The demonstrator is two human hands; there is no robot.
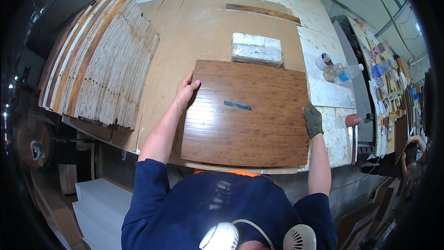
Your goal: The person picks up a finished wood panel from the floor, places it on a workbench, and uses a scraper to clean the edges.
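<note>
A dark brown grooved wooden panel [249,120] lies flat on the workbench in front of me, with a small blue mark near its middle. My left hand [186,90], bare, grips the panel's left edge, thumb on top. My right hand [313,120], in a grey-green glove, holds the panel's right edge. A white rectangular block [256,48] sits just beyond the panel's far edge.
A tall stack of light boards [99,58] stands on the left of the tan bench top [194,23]. A thin wood strip [263,12] lies far back. A tape roll [325,60], plastic bottles [347,72] and a red-handled tool [354,125] are on the right. White boards [99,208] rest below left.
</note>
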